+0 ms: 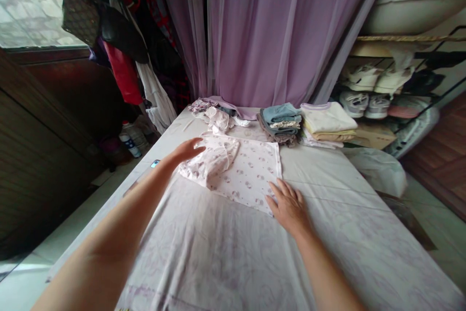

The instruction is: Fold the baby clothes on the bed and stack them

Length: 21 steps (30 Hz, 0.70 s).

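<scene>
Apparently touching pale-pink printed fabric garment (247, 170) with right hand (289, 204), fingers spread, and left hand (189, 150), fingers parted, grip unclear, well apart from blue-and-white bottle (130, 145), labelled illegibly.

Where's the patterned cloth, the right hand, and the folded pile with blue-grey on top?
Patterned cloth (235, 171): head view, on its flat part beside the bunched part.
Right hand (290, 204): head view, on the back of the hand.
Folded pile (281, 124): head view, on its front folds.

Soft daylight, dim corners, stretched edges
</scene>
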Motion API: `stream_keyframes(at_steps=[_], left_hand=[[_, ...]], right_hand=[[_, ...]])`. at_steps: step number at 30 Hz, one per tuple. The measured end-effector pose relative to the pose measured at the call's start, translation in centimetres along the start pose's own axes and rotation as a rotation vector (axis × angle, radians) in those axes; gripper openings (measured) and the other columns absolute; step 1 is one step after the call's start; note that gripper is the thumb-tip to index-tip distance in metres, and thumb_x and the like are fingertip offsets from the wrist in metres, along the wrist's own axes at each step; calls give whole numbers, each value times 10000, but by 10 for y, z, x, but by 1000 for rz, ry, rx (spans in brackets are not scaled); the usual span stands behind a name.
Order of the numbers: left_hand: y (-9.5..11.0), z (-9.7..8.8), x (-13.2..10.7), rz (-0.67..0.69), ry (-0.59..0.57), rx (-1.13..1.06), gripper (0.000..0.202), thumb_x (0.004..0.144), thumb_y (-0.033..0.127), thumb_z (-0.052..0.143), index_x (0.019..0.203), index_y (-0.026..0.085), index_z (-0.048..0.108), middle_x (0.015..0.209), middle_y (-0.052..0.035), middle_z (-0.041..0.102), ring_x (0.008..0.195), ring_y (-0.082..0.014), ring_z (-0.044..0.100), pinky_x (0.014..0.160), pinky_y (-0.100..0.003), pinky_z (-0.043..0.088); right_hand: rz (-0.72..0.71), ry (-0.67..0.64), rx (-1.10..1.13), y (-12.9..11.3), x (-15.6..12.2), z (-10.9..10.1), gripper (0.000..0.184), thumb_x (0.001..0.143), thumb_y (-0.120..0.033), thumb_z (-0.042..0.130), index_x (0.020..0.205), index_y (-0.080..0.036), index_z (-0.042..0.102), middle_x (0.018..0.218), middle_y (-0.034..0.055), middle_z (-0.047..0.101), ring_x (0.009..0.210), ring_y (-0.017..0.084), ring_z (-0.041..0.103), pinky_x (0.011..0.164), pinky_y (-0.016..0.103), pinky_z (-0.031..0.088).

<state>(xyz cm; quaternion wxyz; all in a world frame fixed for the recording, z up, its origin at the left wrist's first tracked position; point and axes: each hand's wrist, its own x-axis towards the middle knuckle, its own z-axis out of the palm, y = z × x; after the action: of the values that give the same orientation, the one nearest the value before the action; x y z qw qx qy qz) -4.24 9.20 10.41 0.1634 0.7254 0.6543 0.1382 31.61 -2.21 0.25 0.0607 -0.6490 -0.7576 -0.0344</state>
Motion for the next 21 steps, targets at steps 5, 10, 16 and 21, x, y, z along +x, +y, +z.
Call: stream_keyframes(at_steps=[5,10,16,21], left_hand=[[-44,11,-37,-110,-142,91,456,820,545,477,1043,235,727,1020,-49,748,928,-237,688,794,-278,492],[-59,18,-52,-83,-103,13,315,716,505,602,839,248,738,855,-22,745,808,-208,674,704,-242,471],[-63,36,-60,-84,118,-94,365,785,489,488,922,209,677,879,-21,715,802,-192,651,724,-262,485],[-66,62,-66,-63,261,-91,392,809,457,443,972,179,665,901,-71,707,840,-208,648,765,-287,495]], right_hand=[[-15,45,4,1,0,4,456,937,-386,415,1356,-258,541,1480,91,456,1346,259,390,1086,463,273],[-20,67,4,2,-2,5,443,933,-371,422,1337,-252,560,1462,93,476,1327,265,416,1074,469,291],[-49,78,113,-18,20,-18,371,902,-276,444,1207,-212,645,1335,96,591,1242,245,503,1037,395,347],[-92,29,224,-77,78,-47,317,908,-259,450,1161,-196,630,1180,81,669,1097,210,593,934,303,415]])
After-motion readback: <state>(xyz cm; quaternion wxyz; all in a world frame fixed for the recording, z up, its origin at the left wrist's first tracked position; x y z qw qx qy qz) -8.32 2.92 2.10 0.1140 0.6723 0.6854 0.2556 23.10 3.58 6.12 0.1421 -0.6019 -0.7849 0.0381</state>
